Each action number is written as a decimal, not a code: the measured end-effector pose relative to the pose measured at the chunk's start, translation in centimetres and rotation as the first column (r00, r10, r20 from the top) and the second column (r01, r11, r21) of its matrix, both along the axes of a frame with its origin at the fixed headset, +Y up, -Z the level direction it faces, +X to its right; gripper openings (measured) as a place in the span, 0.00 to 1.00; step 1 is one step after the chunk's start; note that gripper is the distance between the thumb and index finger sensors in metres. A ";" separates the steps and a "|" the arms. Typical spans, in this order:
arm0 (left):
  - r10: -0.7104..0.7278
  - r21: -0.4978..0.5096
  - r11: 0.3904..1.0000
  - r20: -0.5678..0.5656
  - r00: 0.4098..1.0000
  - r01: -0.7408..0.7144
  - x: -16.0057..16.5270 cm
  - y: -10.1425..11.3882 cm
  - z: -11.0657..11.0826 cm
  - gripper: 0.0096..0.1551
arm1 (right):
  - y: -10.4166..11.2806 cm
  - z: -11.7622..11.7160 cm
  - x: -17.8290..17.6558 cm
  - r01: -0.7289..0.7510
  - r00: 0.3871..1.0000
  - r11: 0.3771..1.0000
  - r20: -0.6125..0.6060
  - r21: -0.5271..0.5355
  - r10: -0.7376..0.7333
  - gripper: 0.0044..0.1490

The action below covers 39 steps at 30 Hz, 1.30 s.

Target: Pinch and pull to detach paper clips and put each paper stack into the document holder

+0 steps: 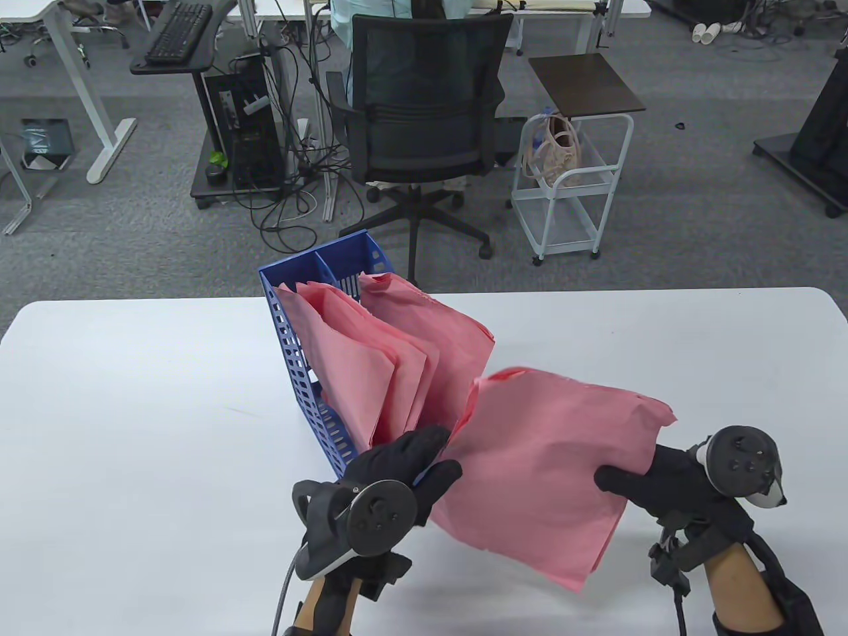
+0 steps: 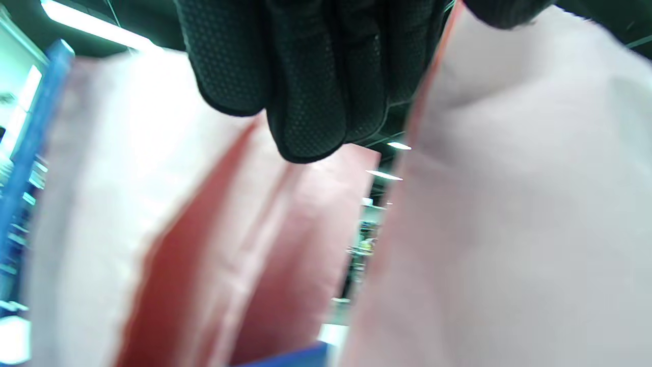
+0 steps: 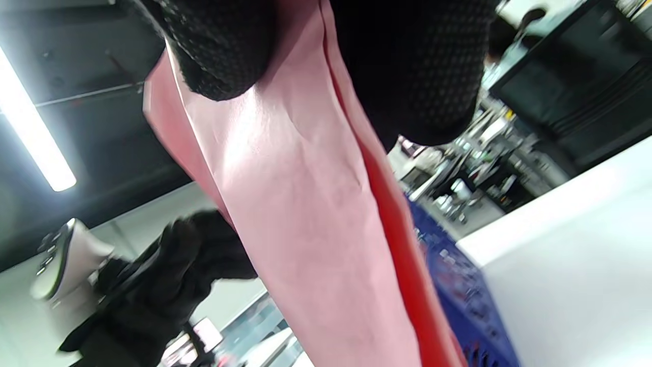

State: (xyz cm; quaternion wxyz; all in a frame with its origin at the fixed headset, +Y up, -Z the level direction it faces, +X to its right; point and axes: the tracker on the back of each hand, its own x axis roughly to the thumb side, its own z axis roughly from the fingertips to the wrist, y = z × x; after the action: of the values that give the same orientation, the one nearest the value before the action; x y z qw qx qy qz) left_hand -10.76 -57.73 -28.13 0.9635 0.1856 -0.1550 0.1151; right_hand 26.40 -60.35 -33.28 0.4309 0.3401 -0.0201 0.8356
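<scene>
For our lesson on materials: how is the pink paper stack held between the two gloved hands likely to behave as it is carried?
The pink paper stack is probably floppy: it sags between the left hand and the right hand. It seems light, since the right hand holds it by a mere pinch. Its loose lower corner may catch on the blue plastic document holder.

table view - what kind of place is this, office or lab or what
Most likely an open-plan office used as a workspace. Behind the white table stand a black mesh office chair, a desk with a keyboard and a computer tower trailing cables on grey carpet.
</scene>
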 end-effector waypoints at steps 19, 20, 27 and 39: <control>-0.385 -0.182 0.923 -0.376 0.843 0.340 -7.1 -7.2 -3.8 0.55 | 2.4 -4.3 -1.5 -0.040 0.941 0.998 0.337 0.048 0.022 0.29; -0.379 -0.185 0.925 -0.372 0.847 0.332 -7.4 -7.6 -3.9 0.55 | 2.6 -4.5 -2.3 -0.037 0.949 0.998 0.316 0.047 0.020 0.29; -0.362 -0.213 0.929 -0.366 0.857 0.302 -9.0 -9.7 -3.9 0.55 | 4.7 -5.2 -7.4 -0.005 0.980 0.996 0.197 0.086 -0.012 0.29; -0.312 -0.182 0.948 -0.355 0.881 0.262 -9.7 -10.5 -2.9 0.55 | 1.3 -9.7 -16.8 0.155 0.973 0.985 0.160 0.073 -0.165 0.30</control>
State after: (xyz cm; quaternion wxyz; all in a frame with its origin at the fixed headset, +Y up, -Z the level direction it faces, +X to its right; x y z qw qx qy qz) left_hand -20.41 -68.18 -31.03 0.9914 0.1169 0.0163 -0.0573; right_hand 9.64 -59.09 -42.94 0.4833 0.2798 -0.1081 0.8224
